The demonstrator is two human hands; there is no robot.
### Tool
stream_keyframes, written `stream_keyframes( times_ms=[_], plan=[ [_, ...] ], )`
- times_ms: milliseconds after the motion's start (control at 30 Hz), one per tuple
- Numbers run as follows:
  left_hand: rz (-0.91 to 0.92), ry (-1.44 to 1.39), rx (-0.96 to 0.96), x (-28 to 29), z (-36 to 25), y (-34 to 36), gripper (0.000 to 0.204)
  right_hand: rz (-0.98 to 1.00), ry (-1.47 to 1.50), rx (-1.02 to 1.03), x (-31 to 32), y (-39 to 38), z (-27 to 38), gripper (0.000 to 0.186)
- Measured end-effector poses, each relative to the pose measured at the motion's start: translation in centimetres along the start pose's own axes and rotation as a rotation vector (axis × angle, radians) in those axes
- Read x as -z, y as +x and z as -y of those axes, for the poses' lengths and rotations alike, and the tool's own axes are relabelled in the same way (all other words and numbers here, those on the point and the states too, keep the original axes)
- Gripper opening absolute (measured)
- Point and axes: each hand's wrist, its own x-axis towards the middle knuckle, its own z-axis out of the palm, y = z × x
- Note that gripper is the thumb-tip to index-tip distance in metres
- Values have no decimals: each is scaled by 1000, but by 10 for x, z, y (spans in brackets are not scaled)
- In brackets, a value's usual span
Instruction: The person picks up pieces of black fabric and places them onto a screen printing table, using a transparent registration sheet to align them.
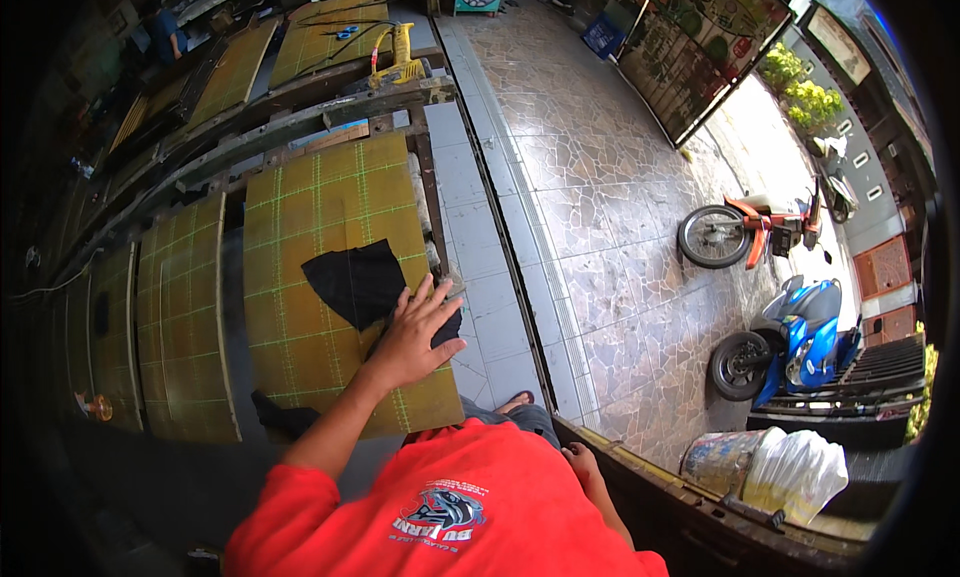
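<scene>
My left hand (414,329) lies with fingers spread over the right side of a yellow-brown board (280,212) marked with a green grid. A black fabric piece (350,277) lies just beyond my fingertips, and more black fabric (449,328) shows beside and beneath that hand. Another dark piece (280,412) is at the board's lower left corner. My right hand (582,459) is low on the right, near a dark wooden edge, with fingers curled; what they hold, if anything, is hidden.
More boards (180,317) on racks line the left, with a yellow tool (398,69) and blue scissors (345,33) at the back. A co-worker (165,32) is at top left. Right are tiled floor (580,227), two motorbikes (810,337), a folding screen (690,47) and a bucket (725,457).
</scene>
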Motion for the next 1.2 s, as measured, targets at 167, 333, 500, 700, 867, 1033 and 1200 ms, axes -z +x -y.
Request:
stream_keyframes(
  times_ms=[167,333,500,700,867,1033,1200],
  plan=[
    [32,10,90,-39,-29,16,61,93,-200,135,66,100,-2,60],
    [-86,-27,333,-66,-69,-19,56,51,-137,322,175,197,39,51],
    [-325,-10,660,-75,-95,-62,53,110,-268,376,247,275,67,48],
    [-455,-40,788,-108,-109,-49,50,206,-496,520,269,369,98,50],
    [-534,-34,655,-122,-83,26,48,296,-649,844,256,361,207,45],
    [-604,-34,396,-74,-40,117,43,263,-251,803,252,421,245,45],
    [-646,10,447,-14,-24,148,44,331,-203,585,258,420,282,42]
  ],
)
